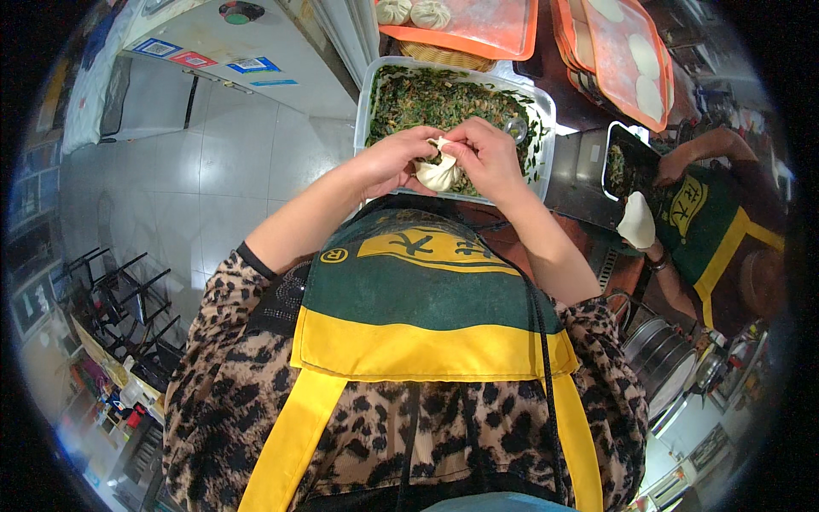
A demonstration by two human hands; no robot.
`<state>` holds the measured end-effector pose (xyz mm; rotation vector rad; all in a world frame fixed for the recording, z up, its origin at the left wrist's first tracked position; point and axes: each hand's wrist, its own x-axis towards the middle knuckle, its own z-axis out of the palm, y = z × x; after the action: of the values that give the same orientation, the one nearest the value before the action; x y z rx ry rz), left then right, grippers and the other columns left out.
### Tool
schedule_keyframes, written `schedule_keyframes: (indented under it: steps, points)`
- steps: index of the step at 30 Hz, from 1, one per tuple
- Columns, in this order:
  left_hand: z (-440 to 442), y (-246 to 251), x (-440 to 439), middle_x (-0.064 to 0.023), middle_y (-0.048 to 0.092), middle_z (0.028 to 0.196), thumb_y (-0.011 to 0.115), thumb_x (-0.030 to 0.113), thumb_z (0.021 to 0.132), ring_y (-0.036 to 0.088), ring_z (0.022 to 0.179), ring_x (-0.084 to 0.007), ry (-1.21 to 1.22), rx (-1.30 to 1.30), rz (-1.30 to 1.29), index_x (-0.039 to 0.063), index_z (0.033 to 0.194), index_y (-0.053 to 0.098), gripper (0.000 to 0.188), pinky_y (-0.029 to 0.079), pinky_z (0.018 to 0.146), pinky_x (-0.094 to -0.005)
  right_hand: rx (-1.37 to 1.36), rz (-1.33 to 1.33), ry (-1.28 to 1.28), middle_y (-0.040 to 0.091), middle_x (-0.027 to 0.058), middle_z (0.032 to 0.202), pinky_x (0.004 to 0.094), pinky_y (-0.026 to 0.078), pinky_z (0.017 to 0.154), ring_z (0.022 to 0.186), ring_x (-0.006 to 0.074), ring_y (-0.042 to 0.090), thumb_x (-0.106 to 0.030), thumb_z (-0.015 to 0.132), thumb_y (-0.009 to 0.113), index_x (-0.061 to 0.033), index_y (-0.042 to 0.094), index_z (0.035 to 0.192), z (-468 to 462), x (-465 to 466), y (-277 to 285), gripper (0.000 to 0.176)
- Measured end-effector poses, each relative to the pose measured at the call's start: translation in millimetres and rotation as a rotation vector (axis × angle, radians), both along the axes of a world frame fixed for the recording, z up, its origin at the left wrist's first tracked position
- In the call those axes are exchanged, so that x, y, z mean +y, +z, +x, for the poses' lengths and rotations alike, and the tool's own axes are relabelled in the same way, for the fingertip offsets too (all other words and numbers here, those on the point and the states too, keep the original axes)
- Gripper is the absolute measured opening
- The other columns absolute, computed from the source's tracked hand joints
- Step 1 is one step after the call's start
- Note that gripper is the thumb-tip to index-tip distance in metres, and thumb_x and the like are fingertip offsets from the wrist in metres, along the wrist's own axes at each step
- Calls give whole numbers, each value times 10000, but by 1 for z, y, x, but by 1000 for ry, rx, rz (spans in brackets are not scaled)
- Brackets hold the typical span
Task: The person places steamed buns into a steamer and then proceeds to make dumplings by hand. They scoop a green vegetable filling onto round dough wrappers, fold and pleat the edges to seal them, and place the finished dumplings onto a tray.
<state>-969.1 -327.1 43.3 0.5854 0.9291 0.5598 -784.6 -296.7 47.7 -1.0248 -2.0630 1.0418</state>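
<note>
Between my two hands is a round dough wrapper with filling [440,171], partly pleated, its top still showing some dark green filling. My left hand [400,160] cups it from the left side. With thumb and fingers, my right hand [486,157] pinches the dough edge at the top. Both hands are over the near part of a clear plastic tub [551,128] of chopped green filling [441,96]. A small clear round object [516,129] sits in the filling at the right; its kind is hard to tell.
Pleated buns [430,14] lie on an orange tray [492,32] beyond the tub, above a woven basket [448,54]. Stacked orange trays [614,57] at far right carry flat dough wrappers [646,54]. A co-worker [697,224] on the right holds a wrapper [637,221] beside another filling container [617,163].
</note>
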Motion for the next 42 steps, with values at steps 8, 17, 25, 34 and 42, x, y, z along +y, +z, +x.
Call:
schedule_keyframes:
  steps: [8,17,25,34,42]
  points:
    - [5,-8,-14,-77,580,1098,444,146,947,603,946,-158,-8,49,50,56,1286,429,351,567,761,-358,7,-114,150,554,84,766,316,452,591,668,221,576,-73,761,691,-30,630,855,1,6,2,120]
    - [3,-5,-4,-64,583,1071,441,145,926,605,912,-142,-164,72,134,42,1234,465,325,562,722,-310,7,23,180,561,102,754,352,462,621,704,289,587,-103,783,674,-30,601,854,4,3,0,125]
    - [2,-6,-10,17,574,858,213,667,931,457,685,-81,-9,74,29,94,1148,562,705,350,576,-231,-27,130,124,555,96,747,345,444,603,665,275,558,-113,777,683,-24,601,857,6,1,2,145]
    - [7,-3,-3,30,584,874,67,726,878,509,721,-77,60,126,-8,121,1174,582,848,394,606,-231,-13,99,90,558,94,728,306,429,566,623,217,555,-114,778,694,2,616,838,7,6,10,152]
    - [8,-8,0,-86,627,1099,124,749,854,610,1008,-169,103,100,82,-14,1224,525,938,498,843,-346,91,-110,93,595,55,756,241,459,574,633,121,582,-87,807,685,-3,632,878,6,3,12,122]
